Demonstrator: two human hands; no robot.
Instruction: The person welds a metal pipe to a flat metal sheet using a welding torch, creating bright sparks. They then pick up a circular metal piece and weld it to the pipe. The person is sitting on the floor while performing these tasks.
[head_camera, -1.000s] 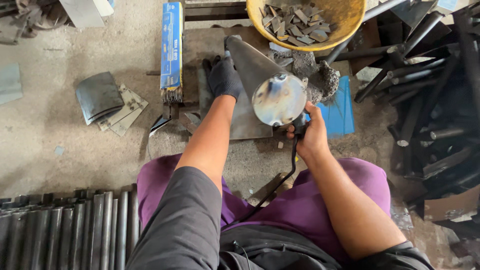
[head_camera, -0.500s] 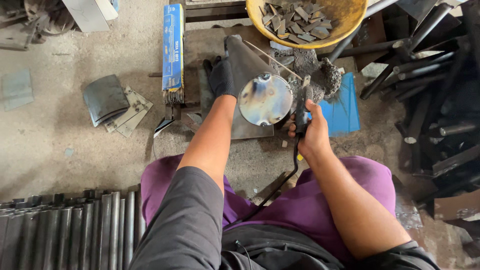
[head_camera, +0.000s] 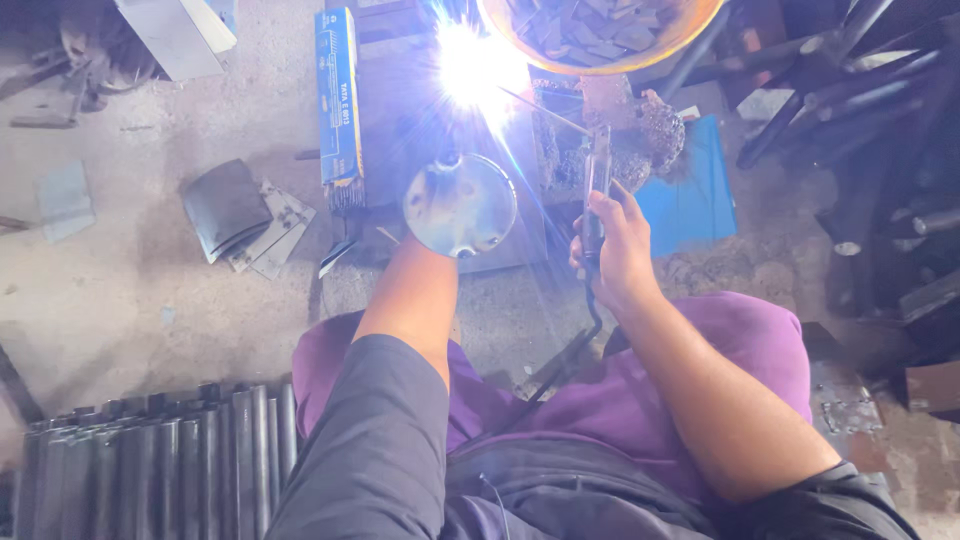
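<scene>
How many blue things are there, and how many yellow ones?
Blue: 2, a long box and a flat sheet
Yellow: 1, a bowl of metal scraps
Total: 3

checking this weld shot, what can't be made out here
- Left hand: hidden in the head view behind the round metal plate.
- Weld point: washed out by the arc glare.
- Yellow basin: cut off by the top edge.
- Electrode holder's clamp above the right hand: blurred by glare.
</scene>
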